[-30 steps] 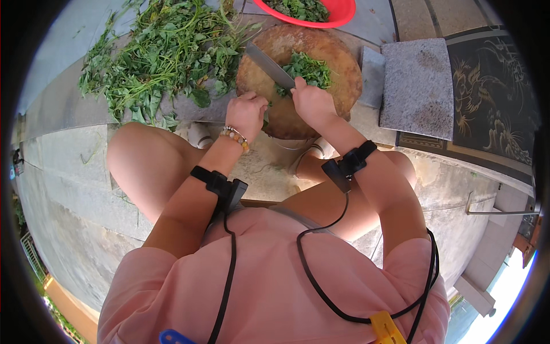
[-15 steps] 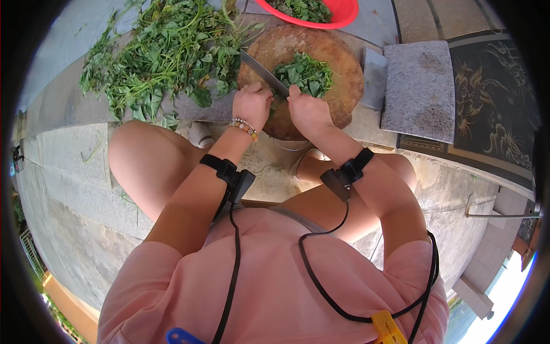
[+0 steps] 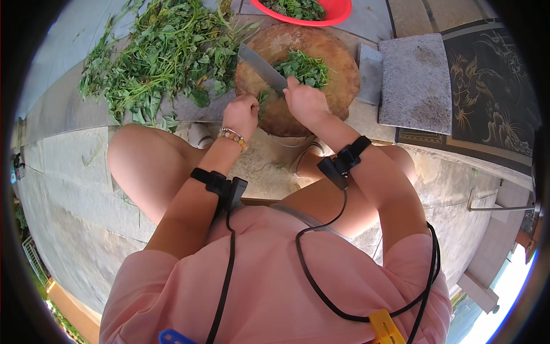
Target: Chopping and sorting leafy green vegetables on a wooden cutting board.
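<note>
My right hand (image 3: 305,103) is wrapped round the handle of a cleaver (image 3: 261,67), its broad blade slanting toward the upper left over a round wooden chopping board (image 3: 338,63). A heap of chopped leafy greens (image 3: 305,67) lies on the board just beyond the blade. By the board's near left edge, my left hand (image 3: 240,114) is closed, with a small bit of greens (image 3: 263,101) showing at its fingertips. How much it grips is hidden by the fingers.
A large pile of uncut leafy stems (image 3: 166,63) spreads over the stone slab left of the board. Beyond the board stands a red basin (image 3: 338,17) with greens inside. Grey stone blocks (image 3: 415,83) and a dark engraved panel (image 3: 492,86) lie at right.
My left hand has drawn away from the blade, leftward and toward me, to the board's edge. The cleaver and right hand have shifted slightly left and away from me.
</note>
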Motion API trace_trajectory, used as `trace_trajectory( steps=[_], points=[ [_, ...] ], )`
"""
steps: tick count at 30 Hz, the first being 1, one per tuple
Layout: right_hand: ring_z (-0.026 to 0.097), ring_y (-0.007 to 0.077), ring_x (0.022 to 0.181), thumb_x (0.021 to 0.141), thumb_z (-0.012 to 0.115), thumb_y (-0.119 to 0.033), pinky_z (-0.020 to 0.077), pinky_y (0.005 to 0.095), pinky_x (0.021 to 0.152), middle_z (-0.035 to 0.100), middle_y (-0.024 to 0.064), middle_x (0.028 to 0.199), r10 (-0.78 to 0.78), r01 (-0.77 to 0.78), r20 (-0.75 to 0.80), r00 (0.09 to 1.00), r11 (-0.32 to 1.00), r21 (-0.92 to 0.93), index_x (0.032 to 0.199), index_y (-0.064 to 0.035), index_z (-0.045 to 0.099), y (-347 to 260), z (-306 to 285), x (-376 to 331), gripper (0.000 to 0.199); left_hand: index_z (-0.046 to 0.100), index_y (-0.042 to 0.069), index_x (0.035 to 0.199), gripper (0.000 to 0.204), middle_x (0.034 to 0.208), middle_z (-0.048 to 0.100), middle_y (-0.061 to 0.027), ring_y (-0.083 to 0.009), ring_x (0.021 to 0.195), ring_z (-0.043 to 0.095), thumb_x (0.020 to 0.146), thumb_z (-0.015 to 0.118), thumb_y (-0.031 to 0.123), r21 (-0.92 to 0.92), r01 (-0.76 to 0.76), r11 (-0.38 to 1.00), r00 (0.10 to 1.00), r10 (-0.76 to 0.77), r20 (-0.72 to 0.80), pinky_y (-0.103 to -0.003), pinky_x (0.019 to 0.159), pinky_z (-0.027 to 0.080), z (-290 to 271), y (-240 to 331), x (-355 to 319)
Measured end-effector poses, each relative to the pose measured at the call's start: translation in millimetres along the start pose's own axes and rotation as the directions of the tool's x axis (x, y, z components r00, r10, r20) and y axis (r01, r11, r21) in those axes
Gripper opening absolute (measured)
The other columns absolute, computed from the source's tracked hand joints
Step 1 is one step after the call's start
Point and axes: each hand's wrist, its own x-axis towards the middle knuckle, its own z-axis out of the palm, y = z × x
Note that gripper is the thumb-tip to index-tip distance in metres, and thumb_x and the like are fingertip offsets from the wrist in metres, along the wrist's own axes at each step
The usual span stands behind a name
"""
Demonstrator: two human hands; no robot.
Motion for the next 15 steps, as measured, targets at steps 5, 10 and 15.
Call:
trace_trajectory(
  steps=[5, 10, 15],
  points=[
    [0.060, 0.0348, 0.058, 0.088, 0.048, -0.023, 0.0486, 0.0450, 0.052, 0.059, 0.0156, 0.061, 0.001, -0.001, 0.010, 1.000, 1.000, 0.000, 0.090, -0.0039, 0.044, 1, -6, -3, 0.020, 0.063, 0.009, 0.078, 0.007, 0.078, 0.060, -0.0113, -0.0290, 0.068, 0.060, 0.071, 0.064, 0.007, -0.033, 0.087, 0.996, 0.993, -0.089, -0.075, -0.038, 0.059, 0.047, -3, 9, 5],
    [0.062, 0.0322, 0.060, 0.087, 0.046, -0.019, 0.0497, 0.0417, 0.052, 0.061, 0.0147, 0.065, 0.008, -0.008, -0.004, 1.000, 1.000, -0.030, 0.088, -0.0039, 0.044, -20, -31, -16, 0.015, 0.063, 0.008, 0.078, 0.008, 0.077, 0.060, -0.0111, -0.0295, 0.067, 0.059, 0.071, 0.066, 0.008, -0.036, 0.061, 0.997, 0.993, -0.064, -0.098, -0.038, 0.059, 0.047, 11, 10, 22],
    [0.064, 0.0309, 0.065, 0.083, 0.046, -0.010, 0.0509, 0.0395, 0.054, 0.062, 0.0154, 0.071, -0.040, 0.046, 0.080, 0.996, 0.996, -0.082, 0.090, -0.0032, 0.044, -19, -12, -16, 0.010, 0.062, 0.006, 0.075, 0.005, 0.075, 0.060, -0.0112, -0.0302, 0.069, 0.059, 0.071, 0.065, 0.009, -0.040, 0.063, 0.997, 0.994, -0.066, -0.092, -0.038, 0.061, 0.048, 15, 8, 25]
  ],
)
